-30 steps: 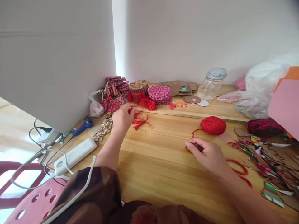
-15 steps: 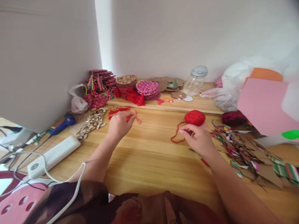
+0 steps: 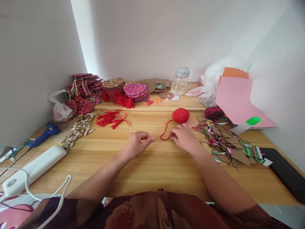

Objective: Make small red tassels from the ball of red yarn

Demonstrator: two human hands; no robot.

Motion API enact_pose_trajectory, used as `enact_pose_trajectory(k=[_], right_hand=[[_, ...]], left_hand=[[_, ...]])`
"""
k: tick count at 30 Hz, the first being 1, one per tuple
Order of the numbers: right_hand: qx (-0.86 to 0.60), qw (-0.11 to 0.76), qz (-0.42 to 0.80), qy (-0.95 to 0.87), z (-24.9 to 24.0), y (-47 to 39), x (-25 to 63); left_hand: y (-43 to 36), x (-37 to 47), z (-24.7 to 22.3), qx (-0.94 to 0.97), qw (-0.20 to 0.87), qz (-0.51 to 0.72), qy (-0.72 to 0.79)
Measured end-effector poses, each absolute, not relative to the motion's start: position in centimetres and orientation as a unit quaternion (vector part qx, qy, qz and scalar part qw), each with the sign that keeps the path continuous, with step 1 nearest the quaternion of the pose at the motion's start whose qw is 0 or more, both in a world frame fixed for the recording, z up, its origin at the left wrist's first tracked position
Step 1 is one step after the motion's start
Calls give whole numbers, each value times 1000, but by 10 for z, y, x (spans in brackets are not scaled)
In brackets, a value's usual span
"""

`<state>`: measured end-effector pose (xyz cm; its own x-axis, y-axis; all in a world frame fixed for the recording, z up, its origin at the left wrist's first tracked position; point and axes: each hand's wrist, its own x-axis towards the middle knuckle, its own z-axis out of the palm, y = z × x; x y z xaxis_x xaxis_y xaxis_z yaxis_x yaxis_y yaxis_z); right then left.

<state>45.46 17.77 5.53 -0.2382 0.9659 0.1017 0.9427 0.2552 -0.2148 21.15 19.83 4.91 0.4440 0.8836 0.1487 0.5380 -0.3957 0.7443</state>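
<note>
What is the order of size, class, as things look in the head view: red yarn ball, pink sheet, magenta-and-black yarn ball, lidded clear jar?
1. Pink sheet
2. Lidded clear jar
3. Red yarn ball and magenta-and-black yarn ball: these look too alike to rank.

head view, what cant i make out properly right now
All in the head view:
- End of the loose red yarn strand: hidden by the right hand, so its grip is uncertain.
- Whether the left hand holds a thread: too small to tell.
- Contents of the translucent white plastic bag: obscured by the plastic.
- Flat black rectangular slab: cut off by the right edge.
- Pink plastic seat: cut off by the left edge.
</note>
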Motion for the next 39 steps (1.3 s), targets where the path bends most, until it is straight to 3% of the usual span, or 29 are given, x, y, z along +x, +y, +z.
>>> enact_pose_trajectory(k=[2,4,8,10,13,20,31,36,39], right_hand=[[-600,118,43,-790,53,176,446],[-601,184,87,-773,53,173,438],[-546,372,433,-613,58,167,425],[-473,425,598,-488,59,166,420],[-420,467,690,-360,55,167,416],[-429,473,697,-327,47,167,408],[-428,480,677,-358,37,162,388],[-524,509,498,-467,47,165,401],[-491,502,401,-589,58,162,407]], left_hand=[[191,218,49,777,363,252,447],[184,223,49,768,411,234,432],[178,225,50,743,491,230,391],[180,225,47,722,521,241,387],[186,224,38,669,561,259,413],[193,222,28,510,683,338,399],[191,221,33,472,730,305,388],[194,215,41,456,739,278,411],[196,210,43,476,746,220,411]])
